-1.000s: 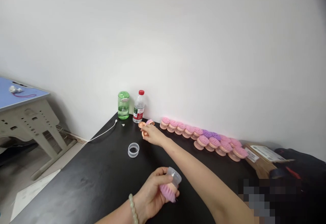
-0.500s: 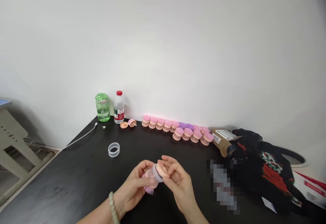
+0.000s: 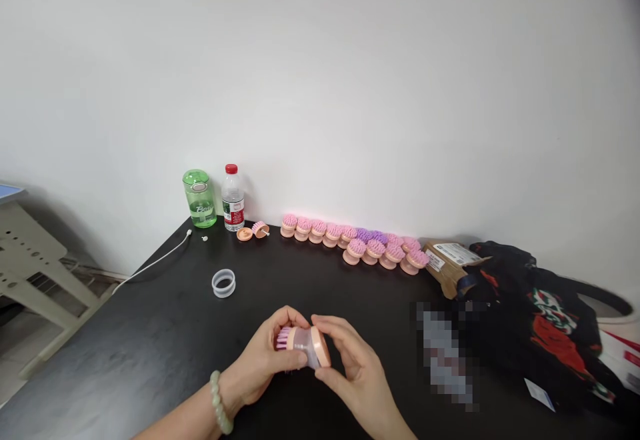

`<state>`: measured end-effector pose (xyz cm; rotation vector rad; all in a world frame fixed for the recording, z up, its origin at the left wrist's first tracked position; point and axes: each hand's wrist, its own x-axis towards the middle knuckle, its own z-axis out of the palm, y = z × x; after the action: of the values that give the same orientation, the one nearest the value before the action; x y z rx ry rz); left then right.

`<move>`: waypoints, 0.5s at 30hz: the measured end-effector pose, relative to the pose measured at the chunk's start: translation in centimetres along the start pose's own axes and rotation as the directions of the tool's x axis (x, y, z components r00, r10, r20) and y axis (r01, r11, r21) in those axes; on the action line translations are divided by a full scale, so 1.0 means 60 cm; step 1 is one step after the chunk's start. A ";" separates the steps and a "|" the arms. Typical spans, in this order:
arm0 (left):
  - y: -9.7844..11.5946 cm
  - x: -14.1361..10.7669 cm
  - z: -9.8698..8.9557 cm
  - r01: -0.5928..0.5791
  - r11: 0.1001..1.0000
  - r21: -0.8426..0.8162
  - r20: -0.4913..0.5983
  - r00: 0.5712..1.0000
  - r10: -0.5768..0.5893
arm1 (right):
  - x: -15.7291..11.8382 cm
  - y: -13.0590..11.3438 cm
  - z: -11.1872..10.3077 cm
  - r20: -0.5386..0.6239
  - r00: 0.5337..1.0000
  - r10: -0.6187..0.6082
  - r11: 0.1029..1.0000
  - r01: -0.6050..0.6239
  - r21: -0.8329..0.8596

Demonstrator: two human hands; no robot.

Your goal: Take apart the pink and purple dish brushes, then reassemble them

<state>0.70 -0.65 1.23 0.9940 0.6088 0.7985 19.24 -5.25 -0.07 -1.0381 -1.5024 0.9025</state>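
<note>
A brush point(image 3: 303, 346) with pink bristles, a translucent middle and a peach round base lies sideways between my hands above the black table. My left hand point(image 3: 267, 359) is wrapped round its bristle end, thumb along the near side. With fingers and thumb, my right hand point(image 3: 350, 363) grips the edge of the peach base at the right end. A clear ring point(image 3: 223, 283) rests on the table to the left, beyond my hands. Farther back, a peach disc point(image 3: 245, 234) lies beside a bristle head point(image 3: 261, 229) tipped on its side with a white stem showing.
Several pink and purple brushes point(image 3: 333, 234) stand in rows by the wall. A green bottle point(image 3: 200, 200), a red-capped bottle point(image 3: 233, 199) and a white cable point(image 3: 155, 268) are at the back left. A cardboard box point(image 3: 447, 263) and black printed fabric point(image 3: 545, 320) lie at the right.
The brush has turned more level, its base now seated flush against the translucent part. My right fingers have spread round the base's rim. The view has shifted slightly.
</note>
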 end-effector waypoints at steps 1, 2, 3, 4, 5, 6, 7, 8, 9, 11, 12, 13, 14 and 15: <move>-0.001 0.000 -0.001 0.001 1.000 0.010 -0.003 1.000 -0.001 | 0.000 0.000 -0.001 -0.007 1.000 0.000 1.000 -0.001 -0.031; -0.003 0.000 -0.001 0.003 1.000 0.017 -0.010 1.000 -0.003 | 0.001 0.001 -0.001 -0.018 1.000 -0.005 0.998 0.004 -0.059; -0.004 0.001 -0.001 0.009 1.000 0.023 -0.018 1.000 -0.009 | 0.001 0.001 -0.001 -0.028 1.000 -0.013 0.996 0.010 -0.085; -0.005 0.000 0.000 0.015 1.000 0.024 -0.026 1.000 -0.015 | 0.001 0.001 -0.001 -0.035 0.999 -0.019 0.994 0.016 -0.110; -0.005 0.000 0.000 0.021 1.000 0.022 -0.032 0.999 -0.021 | 0.001 0.001 0.000 -0.039 0.999 -0.025 0.991 0.019 -0.134; -0.005 0.000 0.001 0.027 1.000 0.017 -0.035 0.999 -0.026 | 0.001 0.001 0.000 -0.042 0.999 -0.027 0.987 0.020 -0.158; -0.005 0.000 0.001 0.029 1.000 0.010 -0.034 0.999 -0.029 | 0.001 0.000 0.001 -0.046 0.999 -0.029 0.983 0.020 -0.182; -0.005 0.000 0.002 0.028 1.000 0.003 -0.034 0.999 -0.028 | 0.000 -0.001 0.002 -0.050 0.998 -0.035 0.978 0.024 -0.206; -0.005 0.000 0.002 0.027 1.000 -0.002 -0.033 0.999 -0.027 | 0.001 -0.002 0.002 -0.056 0.997 -0.051 0.972 0.037 -0.230; -0.003 0.000 0.001 0.026 1.000 0.000 -0.029 0.999 -0.026 | 0.001 -0.004 0.002 -0.054 0.992 -0.115 0.955 0.095 -0.281; -0.003 0.001 0.000 0.028 1.000 0.003 -0.025 0.999 -0.028 | 0.001 -0.005 0.002 -0.047 0.986 -0.158 0.943 0.136 -0.304; -0.003 0.001 -0.002 0.031 1.000 0.005 -0.022 0.999 -0.031 | 0.002 -0.006 0.002 -0.036 0.979 -0.200 0.930 0.178 -0.323; -0.003 0.002 -0.003 0.034 0.999 0.003 -0.019 0.999 -0.034 | 0.002 -0.007 0.001 -0.025 0.970 -0.240 0.916 0.218 -0.337; -0.004 0.002 -0.004 0.036 0.999 -0.001 -0.016 0.999 -0.036 | 0.003 -0.007 0.001 -0.016 0.962 -0.274 0.903 0.252 -0.348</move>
<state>0.64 -0.50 0.90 0.9745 0.6390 0.7758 19.11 -5.24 0.38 -1.0649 -1.7344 0.4194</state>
